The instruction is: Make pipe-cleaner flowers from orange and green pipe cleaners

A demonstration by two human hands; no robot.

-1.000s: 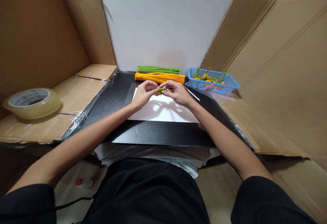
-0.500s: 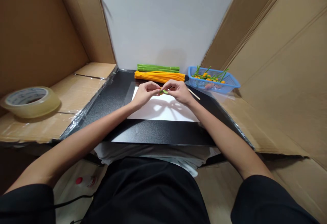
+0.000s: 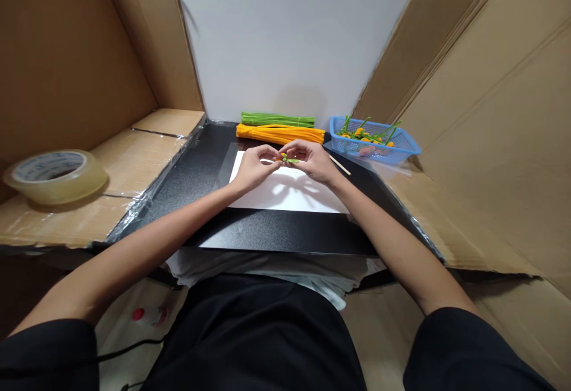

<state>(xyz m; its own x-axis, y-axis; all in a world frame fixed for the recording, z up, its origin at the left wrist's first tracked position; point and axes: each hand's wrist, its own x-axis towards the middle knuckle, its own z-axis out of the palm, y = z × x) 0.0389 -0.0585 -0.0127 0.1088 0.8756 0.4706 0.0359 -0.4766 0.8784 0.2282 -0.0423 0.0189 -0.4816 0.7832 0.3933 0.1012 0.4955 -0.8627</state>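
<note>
While a thick, pale-yellow roll of clear tape [image 3: 89, 183] is resting on the brown cardboard ledge [image 3: 120, 162] at far left, the left hand [image 3: 254, 168] is curling over the black table [image 3: 178, 177], its thumb and fingertips seemingly closing on the orange side of a small, fuzzy orange-and-green piece [image 3: 285, 159]. That piece is hanging between both hands, above a rectangular white sheet [image 3: 289, 199]; behind, a bundle of fuzzy green stems [image 3: 277, 120] and a bundle of fuzzy orange stems [image 3: 280, 134] are lying lengthwise. Compared with half a second ago, its orange part is showing more plainly, while its green part is stretching rightward, suggesting that the piece is being turned and that the shaping is still going on. The right hand [image 3: 316, 163] is pinching the green end, the exact contact being too small to tell. Beyond it, a thin pale stick [image 3: 341, 165] is lying slantwise, and farthest right a light-blue plastic mesh basket [image 3: 397, 156] is holding several stalked orange-and-green pieces [image 3: 359, 133].
</note>
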